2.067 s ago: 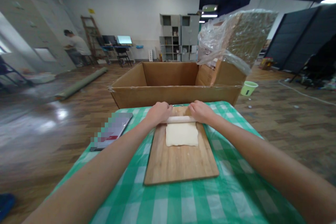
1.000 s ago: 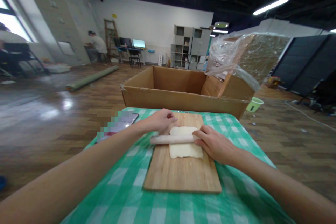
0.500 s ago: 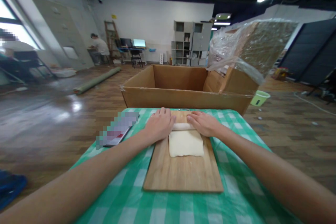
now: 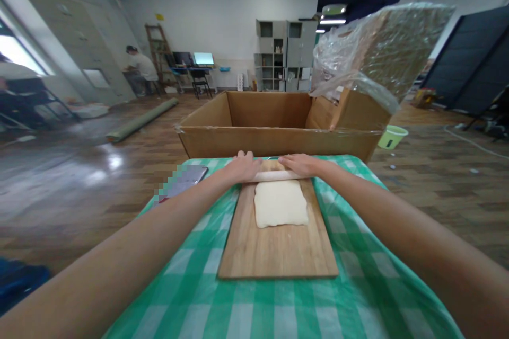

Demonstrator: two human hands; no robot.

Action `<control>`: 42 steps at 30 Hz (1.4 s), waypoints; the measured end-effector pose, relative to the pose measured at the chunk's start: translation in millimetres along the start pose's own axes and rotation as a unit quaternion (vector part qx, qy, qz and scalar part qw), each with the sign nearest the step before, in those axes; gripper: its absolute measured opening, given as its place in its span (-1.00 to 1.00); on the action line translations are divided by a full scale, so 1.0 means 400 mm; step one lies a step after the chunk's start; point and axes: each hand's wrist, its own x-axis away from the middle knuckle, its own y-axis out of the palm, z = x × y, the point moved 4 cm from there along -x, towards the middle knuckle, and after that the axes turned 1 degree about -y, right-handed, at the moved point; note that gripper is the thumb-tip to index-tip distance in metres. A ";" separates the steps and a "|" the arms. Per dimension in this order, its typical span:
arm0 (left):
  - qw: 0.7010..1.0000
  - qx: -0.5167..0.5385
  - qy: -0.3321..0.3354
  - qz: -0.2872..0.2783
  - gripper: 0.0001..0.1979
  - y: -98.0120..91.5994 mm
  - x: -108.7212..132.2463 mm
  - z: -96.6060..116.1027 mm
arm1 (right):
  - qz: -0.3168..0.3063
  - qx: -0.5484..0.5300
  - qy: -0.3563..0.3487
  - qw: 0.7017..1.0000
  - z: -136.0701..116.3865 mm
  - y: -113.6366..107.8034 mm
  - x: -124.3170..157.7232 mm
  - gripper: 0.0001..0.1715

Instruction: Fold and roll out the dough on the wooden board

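A head-worn camera looks down along two bare forearms to a bench covered in a green and white checked cloth [image 4: 350,286]. A wooden board [image 4: 278,251] lies on the cloth, its long side running away from the viewer. A pale, roughly square sheet of dough [image 4: 281,203] lies flat on the far half of the board.

A slim, pale rolling pin [image 4: 274,175] lies crosswise at the dough's far edge, touching it. The left hand [image 4: 242,167] covers the pin's left end with the fingers bent over it. It is not possible to tell whether that grip is closed around the pin. The right hand [image 4: 300,164] lies palm down on the right end, its grip released and the fingers stretched out flat.

An open cardboard box [image 4: 274,140] stands just beyond the bench. To the right of it are a plastic-wrapped package [image 4: 377,47] and a small green bucket [image 4: 392,136]. A phone [image 4: 183,180] lies on the cloth to the left of the board. A person [image 4: 139,66] sits at a desk far across the room.

To roll well from here, both palms probably need to press equally and keep the pin square to the board. Light strokes that stay within the dough's edges should keep the sheet even and stop the corners thinning.
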 end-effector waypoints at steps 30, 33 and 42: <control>0.985 0.119 0.009 0.125 -0.42 -0.019 0.237 0.101 | 0.075 0.073 0.041 0.994 -0.186 0.003 0.281 -0.16; 0.987 0.130 -0.008 0.097 -0.41 0.002 0.175 0.068 | 0.050 0.059 0.054 0.996 -0.170 -0.011 0.244 -0.21; 0.993 0.099 0.025 0.056 -0.41 0.024 0.043 0.025 | 0.035 0.064 0.047 0.996 -0.103 -0.022 0.160 -0.12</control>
